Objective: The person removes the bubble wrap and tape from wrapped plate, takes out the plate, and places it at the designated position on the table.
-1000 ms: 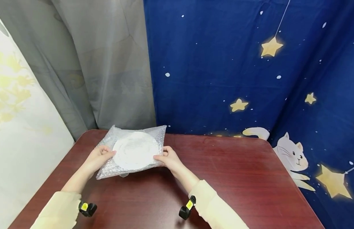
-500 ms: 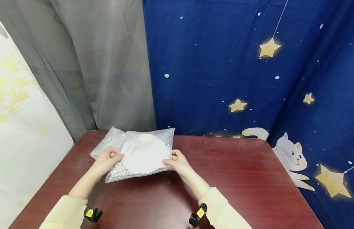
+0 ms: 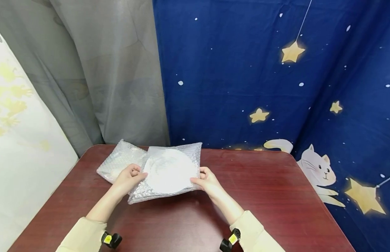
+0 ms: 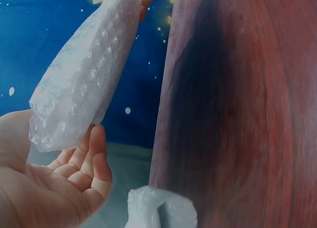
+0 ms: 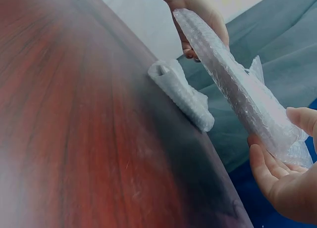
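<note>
A round white plate [image 3: 172,171] sits inside a clear bubble wrap bag [image 3: 139,194], raised above the table. My left hand [image 3: 128,179] pinches the bag's left side, thumb on top. On the opposite side, my right hand [image 3: 210,184] grips the bag with thumb above and fingers beneath. Both wrist views show the wrapped plate edge-on; the left wrist view has the bag [image 4: 84,79] tilted over the left hand [image 4: 54,183]. Behind the left hand, a second bubble wrap package [image 3: 120,159] lies on the table, partly hidden; its contents are unclear.
The dark red wooden table [image 3: 255,192] runs back to a grey curtain [image 3: 125,87] and a blue star-patterned curtain [image 3: 226,87]. A white patterned cloth [image 3: 28,150] hangs at the left.
Both hands have moved right with the bagged plate. More of the second bubble wrap package at the back left has come into sight from behind it.
</note>
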A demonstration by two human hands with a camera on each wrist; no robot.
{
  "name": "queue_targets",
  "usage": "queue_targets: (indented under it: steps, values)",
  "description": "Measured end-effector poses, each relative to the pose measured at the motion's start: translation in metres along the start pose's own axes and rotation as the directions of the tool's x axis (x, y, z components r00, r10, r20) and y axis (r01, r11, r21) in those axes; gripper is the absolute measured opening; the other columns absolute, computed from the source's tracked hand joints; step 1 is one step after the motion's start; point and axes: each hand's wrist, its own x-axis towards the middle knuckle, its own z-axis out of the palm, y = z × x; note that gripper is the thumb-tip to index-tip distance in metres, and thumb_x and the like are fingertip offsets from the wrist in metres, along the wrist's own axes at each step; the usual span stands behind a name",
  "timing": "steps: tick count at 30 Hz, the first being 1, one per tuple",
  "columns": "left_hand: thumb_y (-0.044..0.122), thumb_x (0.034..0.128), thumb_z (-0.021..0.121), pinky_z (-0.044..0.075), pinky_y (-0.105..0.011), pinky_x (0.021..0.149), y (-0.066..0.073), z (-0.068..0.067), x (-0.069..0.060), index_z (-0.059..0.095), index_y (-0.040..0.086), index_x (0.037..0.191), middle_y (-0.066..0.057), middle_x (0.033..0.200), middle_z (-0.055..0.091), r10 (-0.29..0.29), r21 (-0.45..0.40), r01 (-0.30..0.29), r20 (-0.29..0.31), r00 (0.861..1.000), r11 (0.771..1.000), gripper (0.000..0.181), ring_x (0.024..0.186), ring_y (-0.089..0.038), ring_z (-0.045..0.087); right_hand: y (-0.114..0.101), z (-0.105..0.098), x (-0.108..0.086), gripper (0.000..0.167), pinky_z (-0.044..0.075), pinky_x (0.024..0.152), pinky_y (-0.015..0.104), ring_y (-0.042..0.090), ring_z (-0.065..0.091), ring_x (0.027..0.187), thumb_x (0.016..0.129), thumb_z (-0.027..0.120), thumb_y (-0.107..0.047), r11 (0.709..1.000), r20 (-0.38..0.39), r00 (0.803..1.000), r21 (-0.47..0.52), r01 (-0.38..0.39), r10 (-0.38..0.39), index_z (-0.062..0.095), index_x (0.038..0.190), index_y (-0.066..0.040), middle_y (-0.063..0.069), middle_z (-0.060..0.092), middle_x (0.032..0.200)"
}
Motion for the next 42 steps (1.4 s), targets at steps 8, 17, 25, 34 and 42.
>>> queue_targets:
  steps: [8, 17, 25, 34, 42]
  values:
    - [0.018, 0.0902, 0.066, 0.039, -0.028, 0.061, -0.003, 0.019, 0.003, 0.048, 0.0, 0.102, 0.0, 0.069, 0.052, -0.019, 0.013, 0.019, 0.021, 1.0, 1.0, 0.028, 0.066, -0.014, 0.045, 0.006, -0.017, -0.01, 0.044, 0.052, 0.066, 0.026, 0.014, 0.064, 0.074, 0.085, 0.065, 0.001, 1.0, -0.029, 1.0, -0.02, -0.004, 0.003, 0.04, 0.121, 0.009, 0.011, 0.066, 0.09]
    - [0.02, 0.087, 0.07, 0.043, -0.032, 0.071, -0.006, 0.043, 0.004, 0.052, -0.002, 0.108, -0.005, 0.082, 0.065, -0.016, 0.018, 0.015, 0.039, 0.999, 1.0, 0.035, 0.077, -0.017, 0.055, 0.014, -0.035, -0.024, 0.046, 0.052, 0.068, 0.026, 0.014, 0.064, 0.076, 0.085, 0.066, -0.001, 0.999, -0.055, 0.998, -0.051, -0.003, 0.001, 0.04, 0.121, 0.009, 0.011, 0.066, 0.093]
    - [0.013, 0.0818, 0.074, 0.042, -0.029, 0.064, -0.009, 0.063, 0.006, 0.054, -0.003, 0.108, -0.003, 0.073, 0.059, -0.01, -0.06, 0.014, 0.065, 0.998, 0.998, 0.036, 0.07, -0.016, 0.051, 0.021, -0.051, -0.034, 0.046, 0.052, 0.068, 0.027, 0.015, 0.064, 0.077, 0.086, 0.066, -0.002, 0.996, -0.096, 0.995, -0.083, -0.034, 0.026, 0.039, 0.122, 0.009, 0.013, 0.066, 0.095]
    - [0.01, 0.08, 0.074, 0.041, -0.027, 0.063, -0.013, 0.08, 0.007, 0.056, -0.003, 0.108, -0.002, 0.071, 0.058, -0.006, -0.05, 0.009, 0.063, 0.998, 0.999, 0.036, 0.068, -0.015, 0.052, 0.032, -0.064, -0.043, 0.044, 0.051, 0.068, 0.028, 0.015, 0.065, 0.077, 0.085, 0.065, 0.001, 0.997, -0.089, 0.995, -0.06, -0.04, 0.035, 0.039, 0.119, 0.009, 0.011, 0.066, 0.092]
    - [0.008, 0.0797, 0.074, 0.043, -0.028, 0.064, -0.017, 0.092, 0.01, 0.057, -0.005, 0.11, -0.003, 0.075, 0.061, 0.01, -0.05, -0.006, 0.061, 0.998, 0.999, 0.038, 0.069, -0.015, 0.054, 0.038, -0.073, -0.047, 0.043, 0.051, 0.064, 0.027, 0.015, 0.065, 0.076, 0.085, 0.065, 0.002, 0.995, -0.118, 0.992, -0.085, -0.047, 0.037, 0.041, 0.119, 0.009, 0.01, 0.066, 0.092]
